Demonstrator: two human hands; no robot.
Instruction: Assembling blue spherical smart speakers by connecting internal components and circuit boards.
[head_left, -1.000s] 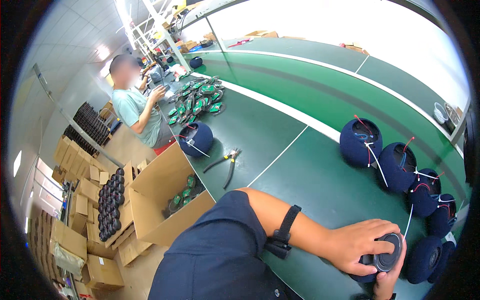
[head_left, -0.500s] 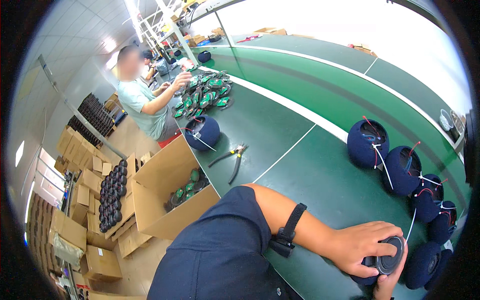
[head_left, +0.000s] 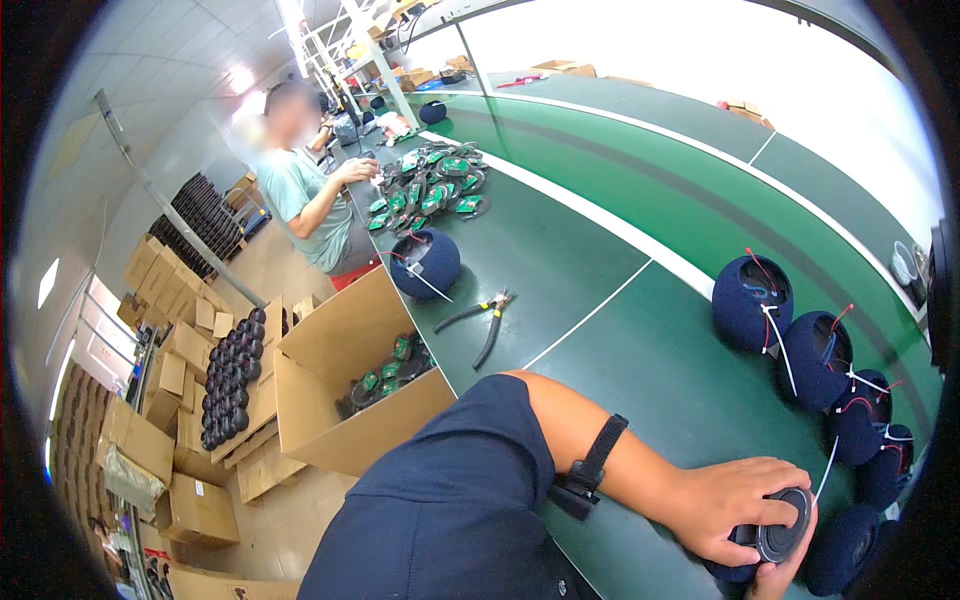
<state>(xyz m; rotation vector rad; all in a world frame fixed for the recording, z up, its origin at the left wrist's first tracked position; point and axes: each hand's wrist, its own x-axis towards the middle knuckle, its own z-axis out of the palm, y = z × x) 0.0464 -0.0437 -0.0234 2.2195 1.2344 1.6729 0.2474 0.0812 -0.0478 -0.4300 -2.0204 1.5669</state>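
A round speaker housing [head_left: 730, 573] covered in dark blue fabric is at the lower right, a black ringed disc [head_left: 786, 528] on its upward side. My left hand [head_left: 728, 502] reaches over it from the left, fingers curled around the disc's edge. From below, the partly visible fingers of my right hand [head_left: 788, 573] press against the disc's right side. Much of the housing is hidden under both hands. Beside them lies another blue housing [head_left: 842, 548], and farther up stand several open ones, such as one [head_left: 752, 305] with red and blue wires and a white cable.
Cutting pliers [head_left: 492, 325] and a wired blue housing [head_left: 425, 264] lie on the green bench [head_left: 560, 270]. A pile of green-and-black round parts [head_left: 430, 185] is beyond, beside a co-worker [head_left: 305, 195]. An open cardboard box [head_left: 345, 435] with similar parts stands at the bench edge.
The whole view has shifted slightly, so the bench things appear farther right and lower. The co-worker's raised hand has come down by the pile. Both my hands stay on the speaker housing.
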